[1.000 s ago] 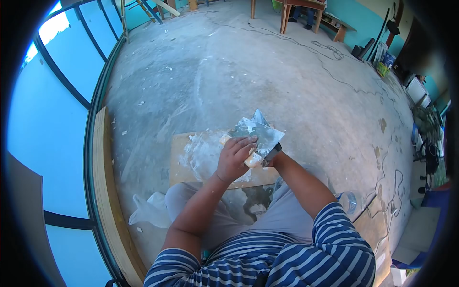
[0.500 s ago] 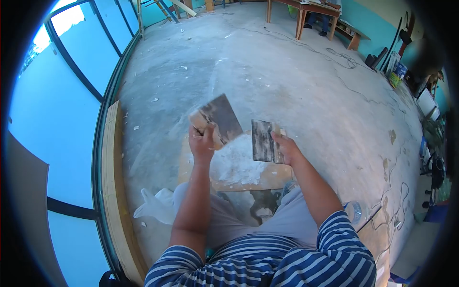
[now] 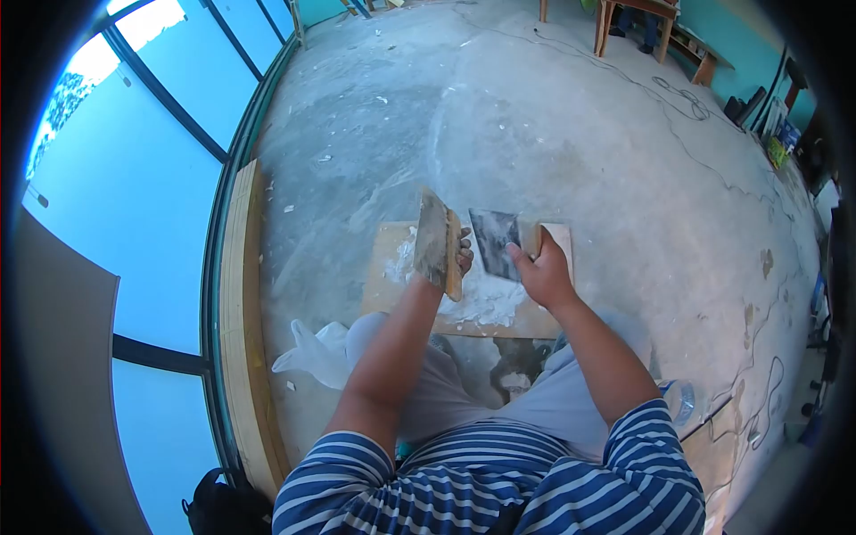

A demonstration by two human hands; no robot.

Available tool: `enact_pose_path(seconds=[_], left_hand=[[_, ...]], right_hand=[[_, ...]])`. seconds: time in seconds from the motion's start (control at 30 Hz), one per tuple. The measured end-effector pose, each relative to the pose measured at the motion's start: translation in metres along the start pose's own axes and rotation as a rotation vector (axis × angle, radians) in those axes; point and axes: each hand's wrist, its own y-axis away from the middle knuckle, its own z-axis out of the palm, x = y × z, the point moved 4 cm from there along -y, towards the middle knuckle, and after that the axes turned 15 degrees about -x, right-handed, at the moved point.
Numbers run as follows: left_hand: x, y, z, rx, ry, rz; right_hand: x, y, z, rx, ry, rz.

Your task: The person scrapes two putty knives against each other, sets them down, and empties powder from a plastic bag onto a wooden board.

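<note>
My left hand (image 3: pixel 465 253) is closed around the wooden back of a wide putty knife (image 3: pixel 432 236), its smeared blade standing nearly edge-up. Close to its right, my right hand (image 3: pixel 546 275) grips a second putty knife (image 3: pixel 495 242), whose dark, flat blade carries whitish residue and points left towards the first one. A small gap separates the two blades. Both tools are above a brown board (image 3: pixel 382 283) on the floor between my feet. White paste (image 3: pixel 490 306) is spread over much of that board, partly hidden by my hands.
A white plastic bag (image 3: pixel 314 353) lies left of my legs, beside a long timber beam (image 3: pixel 241 303) along the glass doors (image 3: pixel 160 223). A clear plastic container (image 3: pixel 681 401) and cables (image 3: pixel 758 419) are at right. A person (image 3: pixel 648 31) stands by a wooden table (image 3: pixel 606 27) far off.
My left hand has moved right and turned its putty knife from face-up to nearly on edge. The right putty knife has tilted. The view has shifted, so the surroundings appear further right.
</note>
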Motion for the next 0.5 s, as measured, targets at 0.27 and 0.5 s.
enact_pose_path(seconds=[0.27,0.5], left_hand=[[-0.026,-0.001,0.006,0.101,-0.254,-0.101],[-0.04,-0.001,0.037,-0.139,-0.462,-0.099]], right_hand=[[-0.004,0.001,-0.006,0.099,0.11,-0.012],[0.022,-0.006,-0.012,0.236,0.043,0.132]])
